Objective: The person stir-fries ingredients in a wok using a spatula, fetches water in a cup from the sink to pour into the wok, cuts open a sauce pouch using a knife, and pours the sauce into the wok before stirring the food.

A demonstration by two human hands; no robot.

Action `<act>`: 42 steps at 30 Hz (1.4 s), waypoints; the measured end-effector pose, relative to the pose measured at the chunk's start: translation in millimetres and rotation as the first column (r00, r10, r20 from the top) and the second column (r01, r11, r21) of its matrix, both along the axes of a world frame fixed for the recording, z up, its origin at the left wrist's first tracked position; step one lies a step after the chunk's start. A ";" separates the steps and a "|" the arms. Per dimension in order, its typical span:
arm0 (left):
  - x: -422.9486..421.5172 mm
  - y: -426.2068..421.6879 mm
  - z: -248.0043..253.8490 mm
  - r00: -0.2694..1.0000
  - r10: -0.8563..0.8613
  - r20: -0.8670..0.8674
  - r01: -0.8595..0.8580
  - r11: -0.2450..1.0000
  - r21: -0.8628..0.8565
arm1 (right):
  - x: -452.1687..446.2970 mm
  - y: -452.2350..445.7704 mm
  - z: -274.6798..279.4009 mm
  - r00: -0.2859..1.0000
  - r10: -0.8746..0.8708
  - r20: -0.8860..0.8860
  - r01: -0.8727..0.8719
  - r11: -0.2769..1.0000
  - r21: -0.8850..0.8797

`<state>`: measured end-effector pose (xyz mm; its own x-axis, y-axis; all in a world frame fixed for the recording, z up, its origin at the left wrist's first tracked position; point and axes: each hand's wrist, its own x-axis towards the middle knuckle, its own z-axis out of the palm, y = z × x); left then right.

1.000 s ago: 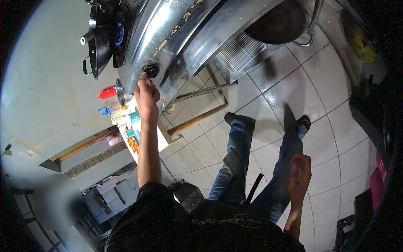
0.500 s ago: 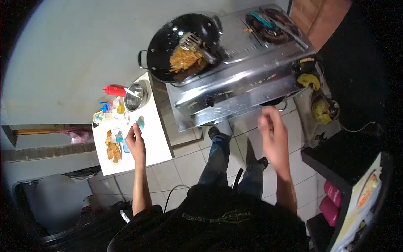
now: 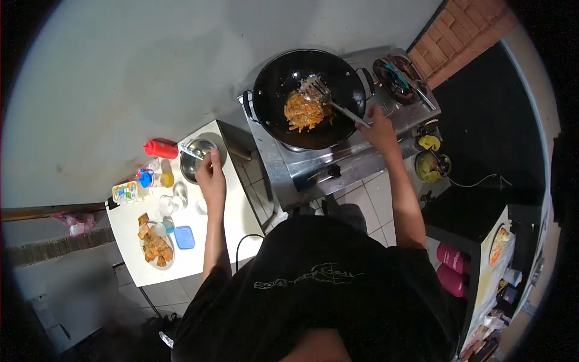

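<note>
My right hand [image 3: 382, 134] is closed on the handle end of a slotted spatula [image 3: 315, 90]. The spatula's head rests against shredded orange-brown food [image 3: 303, 113] inside a large black wok [image 3: 271, 130] on the stove. My left hand [image 3: 211, 178] hovers at the near edge of a steel bowl [image 3: 189, 168], thumb and fingers pinched together; whatever lies between them, if anything, cannot be made out. A spoon [image 3: 192, 151] leans in that bowl, close to the fingertips.
On the white table [image 3: 232, 241] stand a red squeeze bottle [image 3: 160, 149], a blue-capped bottle [image 3: 146, 178], small jars, a blue lid [image 3: 185, 238] and a plate of fried food [image 3: 157, 247]. A second burner [image 3: 395, 81] holds tongs. A pot [image 3: 429, 166] sits to the right.
My right hand has gone from hanging in the air to the spatula handle. My left hand has moved up beside the steel bowl. The spatula handle now points toward my right hand.
</note>
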<state>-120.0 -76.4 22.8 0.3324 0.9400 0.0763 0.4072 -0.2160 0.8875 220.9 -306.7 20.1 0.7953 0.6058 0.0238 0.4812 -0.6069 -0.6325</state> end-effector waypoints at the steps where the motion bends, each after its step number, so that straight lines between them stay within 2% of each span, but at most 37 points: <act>1: 6.6 -1.1 -3.6 0.996 0.032 0.089 -0.033 0.999 0.010 | -1.0 3.0 -2.0 1.000 -0.004 0.005 0.004 1.000 -0.008; 2: 7.1 2.6 -5.1 0.995 0.031 0.096 -0.031 1.000 0.003 | -1.4 7.5 -4.7 0.999 -0.001 0.051 0.001 1.000 -0.005; 4: 5.2 6.1 -8.3 1.000 -0.004 -0.001 0.004 0.996 -0.092 | 2.8 15.8 -5.7 0.995 0.005 0.097 -0.004 1.000 -0.008; 6: 10.2 11.7 -10.2 1.000 0.007 0.007 -0.007 0.994 -0.109 | 3.3 29.6 12.3 1.000 -0.014 0.019 0.018 0.983 -0.183; 7: 13.8 13.5 -10.9 1.000 0.020 0.015 -0.018 0.992 -0.121 | 5.9 38.2 21.2 1.000 -0.013 0.018 0.016 0.982 -0.190; 9: 20.8 15.9 -11.4 0.999 0.043 0.022 -0.039 0.989 -0.142 | 16.5 61.3 39.2 0.997 0.072 0.026 -0.051 0.883 -0.467; 10: 26.4 18.9 -10.3 0.999 0.045 0.015 -0.043 0.994 -0.100 | 22.2 74.1 45.8 0.996 0.084 0.028 -0.061 0.879 -0.473; 12: 39.1 21.5 -9.7 0.998 0.067 0.006 -0.066 0.995 -0.068 | 34.2 97.8 56.6 0.967 0.251 0.033 -0.178 0.769 -0.614; 13: 46.8 22.8 -9.3 0.998 0.050 0.024 -0.049 0.998 -0.042 | 43.3 108.1 60.8 0.964 0.264 0.026 -0.192 0.760 -0.621; 15: 60.0 26.0 -9.0 0.999 0.037 0.039 -0.036 0.999 -0.015 | 57.4 124.7 74.0 0.895 0.435 0.094 -0.239 0.650 -0.721; 17: 74.2 34.9 -6.6 0.994 -0.069 -0.085 0.072 0.997 0.030 | 58.8 133.5 98.3 0.862 0.489 0.135 -0.245 0.634 -0.734; 19: 89.7 36.4 4.7 0.990 -0.065 -0.129 0.067 0.998 0.016 | 53.3 140.7 131.1 0.827 0.536 0.171 -0.245 0.617 -0.748; 21: 101.4 41.3 5.8 0.975 -0.073 -0.212 0.073 0.997 -0.008 | 41.5 145.2 162.4 0.744 0.640 0.195 -0.220 0.510 -0.832; 22: 107.0 47.0 0.7 0.975 -0.074 -0.210 0.074 0.997 -0.005 | 37.0 149.5 167.1 0.744 0.638 0.198 -0.218 0.512 -0.831; 24: 116.1 57.8 -12.8 0.964 -0.130 -0.232 0.133 0.991 -0.002 | 30.0 156.9 172.0 0.720 0.681 0.137 -0.174 0.368 -0.914; 27: 123.0 66.9 -25.5 0.960 -0.185 -0.209 0.208 0.973 0.097 | 34.9 170.1 135.9 0.717 0.689 0.101 -0.217 0.359 -0.908; 29: 124.2 70.4 -28.5 0.955 -0.192 -0.226 0.217 0.972 0.090 | 35.0 176.1 123.6 0.729 0.680 0.083 -0.244 0.371 -0.896; 31: 123.5 74.2 -29.4 0.949 -0.197 -0.245 0.223 0.971 0.084 | 37.7 180.7 124.7 0.738 0.672 0.064 -0.272 0.383 -0.883; 33: 119.7 73.9 -26.2 0.947 -0.209 -0.245 0.237 0.967 0.089 | 40.9 178.0 144.8 0.645 0.762 0.060 -0.285 0.312 -0.906; 34: 118.3 74.7 -25.8 0.947 -0.210 -0.245 0.237 0.968 0.085 | 44.3 179.6 144.3 0.644 0.763 0.057 -0.285 0.308 -0.908; 36: 118.6 79.0 -23.0 0.926 -0.234 -0.297 0.268 0.960 0.077 | 54.9 185.6 145.0 0.611 0.787 -0.083 -0.180 0.036 -0.983; 37: 119.4 80.6 -21.9 0.926 -0.237 -0.293 0.271 0.959 0.082 | 55.5 185.6 137.2 0.597 0.793 -0.122 -0.163 -0.030 -0.986; 38: 119.6 81.4 -22.1 0.920 -0.239 -0.312 0.280 0.955 0.096 | 51.2 185.3 133.6 0.600 0.791 -0.118 -0.160 -0.026 -0.987; 40: 117.9 83.0 -22.5 0.913 -0.242 -0.329 0.292 0.950 0.112 | 45.1 182.3 127.9 0.646 0.750 -0.140 -0.368 0.146 -0.918; 42: 119.2 84.4 -20.4 0.909 -0.284 -0.306 0.324 0.942 0.089 | 41.5 179.7 143.5 0.695 0.700 -0.164 -0.389 0.174 -0.905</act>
